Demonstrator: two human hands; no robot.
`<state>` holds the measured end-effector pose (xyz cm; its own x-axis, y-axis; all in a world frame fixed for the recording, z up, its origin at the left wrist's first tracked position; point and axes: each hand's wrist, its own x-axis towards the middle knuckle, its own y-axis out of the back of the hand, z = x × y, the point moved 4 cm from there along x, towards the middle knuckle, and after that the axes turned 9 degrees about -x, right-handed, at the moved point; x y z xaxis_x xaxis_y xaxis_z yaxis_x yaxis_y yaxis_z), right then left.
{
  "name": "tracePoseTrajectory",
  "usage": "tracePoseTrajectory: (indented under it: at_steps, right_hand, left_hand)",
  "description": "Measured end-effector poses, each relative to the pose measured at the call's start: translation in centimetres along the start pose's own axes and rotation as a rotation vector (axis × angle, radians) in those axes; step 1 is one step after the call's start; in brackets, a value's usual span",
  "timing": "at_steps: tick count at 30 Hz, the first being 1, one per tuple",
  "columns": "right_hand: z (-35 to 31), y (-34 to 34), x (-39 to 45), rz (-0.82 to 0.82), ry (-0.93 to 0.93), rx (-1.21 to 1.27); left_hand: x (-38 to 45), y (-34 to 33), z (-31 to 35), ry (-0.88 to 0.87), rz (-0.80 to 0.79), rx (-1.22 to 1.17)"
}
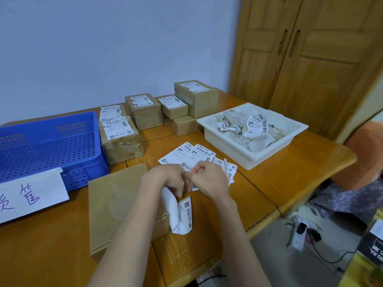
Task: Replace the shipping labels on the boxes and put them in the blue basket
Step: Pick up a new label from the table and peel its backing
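Surface: wooden table (pixel 269 183), pale wall behind, wooden doors at far right.
Near box: flat box (pixel 116 204) lies bare-topped under the forearms, just left of the hands, its long axis running away from the person.
Left hand: left hand (pixel 167 179) has fingers curled round the label (pixel 181 214).
Right hand: right hand (pixel 209 179) pinches the label's upper edge; fingertips of both hands meet.
Label: hangs curled below the hands, long axis roughly toward the person, over the near box's right edge; it looks like backing is being peeled, though I cannot tell which layer is which.
Key relation: box top lies left of and under the label; left hand is nearer to it, so sticking down would mean a short move left.
Spare labels: fanned sheets (pixel 186 154) just beyond the hands, partly covered by them.
Edges: table's right edge is near the right forearm; open wood lies between the hands and the tray.
Basket: blue basket (pixel 47 150) at left, holds no boxes yet, with a handwritten sign (pixel 31 195) touching its front.
Tray: white tray (pixel 251 154) at right, full of crumpled paper.
Far: labelled boxes (pixel 145 110) in a row and small stacks beyond.
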<state>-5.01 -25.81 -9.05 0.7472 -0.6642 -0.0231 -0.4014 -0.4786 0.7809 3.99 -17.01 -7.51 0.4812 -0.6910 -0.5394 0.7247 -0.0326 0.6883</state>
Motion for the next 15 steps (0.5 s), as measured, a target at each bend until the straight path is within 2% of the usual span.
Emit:
tracePoseTrajectory:
  at_steps: [4,9,11,15]
  right_hand:
    - [-0.1,0.4,-0.2,0.070,0.017,0.055]
    - [-0.2,0.5,-0.3,0.106,0.041,0.146]
    - [-0.1,0.5,-0.3,0.125,0.065,0.172]
    - [-0.2,-0.4,0.2,0.141,0.138,0.219]
  left_hand:
    - [-0.4,-0.9,0.4,-0.054,-0.104,0.001]
    - [0.1,-1.5,0.1,-0.065,-0.052,-0.051]
    - [0.3,-1.1,-0.1,-0.071,0.062,-0.079]
    - [-0.7,1.3,-0.7,-0.061,0.496,-0.176]
